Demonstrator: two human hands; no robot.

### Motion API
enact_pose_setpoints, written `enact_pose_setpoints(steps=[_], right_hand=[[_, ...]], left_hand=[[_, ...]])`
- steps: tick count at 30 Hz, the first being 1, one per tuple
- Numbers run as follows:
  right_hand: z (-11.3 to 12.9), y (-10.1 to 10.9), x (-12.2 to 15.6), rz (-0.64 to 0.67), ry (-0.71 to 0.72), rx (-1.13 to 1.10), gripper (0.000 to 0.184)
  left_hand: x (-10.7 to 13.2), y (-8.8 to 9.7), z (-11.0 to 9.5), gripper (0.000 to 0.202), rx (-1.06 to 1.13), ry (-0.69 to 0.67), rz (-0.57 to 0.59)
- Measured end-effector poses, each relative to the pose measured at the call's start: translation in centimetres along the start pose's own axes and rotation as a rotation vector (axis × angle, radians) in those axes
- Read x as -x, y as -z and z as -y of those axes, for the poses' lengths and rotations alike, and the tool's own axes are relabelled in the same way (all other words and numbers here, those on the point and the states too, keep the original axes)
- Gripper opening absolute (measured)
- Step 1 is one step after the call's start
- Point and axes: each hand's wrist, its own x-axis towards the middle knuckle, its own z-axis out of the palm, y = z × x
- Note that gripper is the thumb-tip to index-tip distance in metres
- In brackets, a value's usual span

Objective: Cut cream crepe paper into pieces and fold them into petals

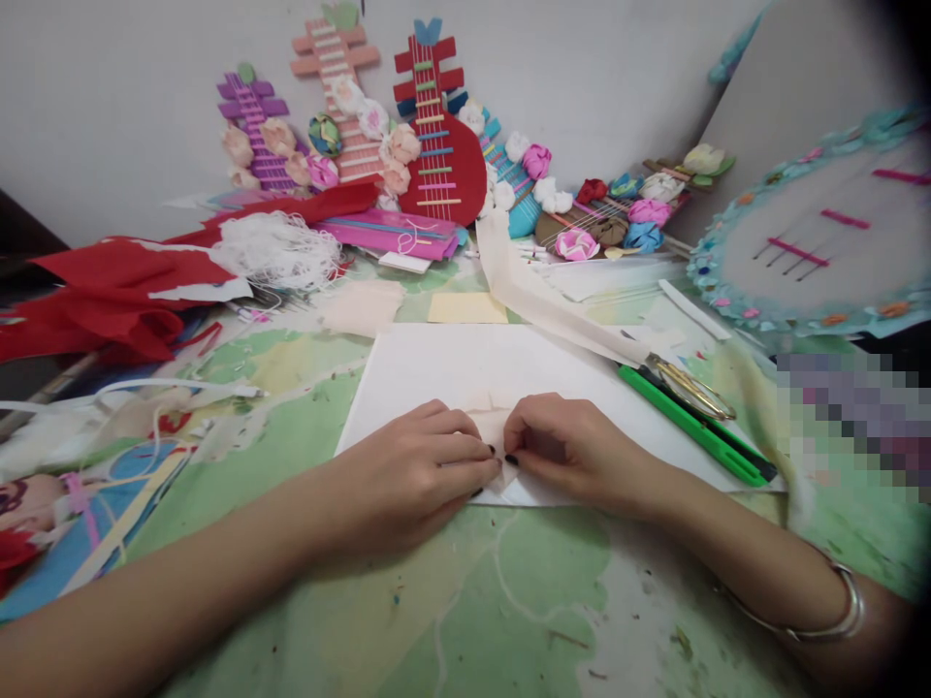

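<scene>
My left hand point(418, 465) and my right hand point(563, 448) meet at the front edge of a white sheet point(465, 373) lying on the table. Both hands have their fingers curled and pinched on a small pale cream piece of material point(493, 419) between them. The fingertips of the two hands almost touch. Most of the small piece is hidden under the fingers. A silver bangle point(836, 616) sits on my right wrist.
A green utility knife point(690, 427) and scissors point(688, 388) lie right of the sheet. A long cream strip point(538, 301) runs back from it. Foam guitar crafts with flowers point(436, 145) line the wall. Red fabric point(123, 281) and white threads point(276, 247) lie at left. A round blue-rimmed craft point(821, 233) stands right.
</scene>
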Motion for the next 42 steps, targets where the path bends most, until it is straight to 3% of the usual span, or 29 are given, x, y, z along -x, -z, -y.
enact_pose_setpoints(steps=[16, 24, 32, 42], right_hand=[[0.1, 0.1, 0.0, 0.009, -0.002, 0.003, 0.013], [0.1, 0.1, 0.0, 0.011, -0.009, -0.013, 0.012], [-0.3, 0.2, 0.0, -0.005, 0.000, 0.076, 0.011], [-0.1, 0.9, 0.5, -0.047, -0.066, 0.040, 0.013]], left_hand=[[-0.4, 0.1, -1.4, 0.032, -0.136, 0.014, 0.084], [-0.3, 0.1, -2.0, 0.044, -0.110, 0.072, 0.122], [-0.1, 0.7, -3.3, 0.073, -0.063, 0.203, 0.198], [-0.1, 0.6, -3.3, 0.076, -0.074, 0.214, 0.221]])
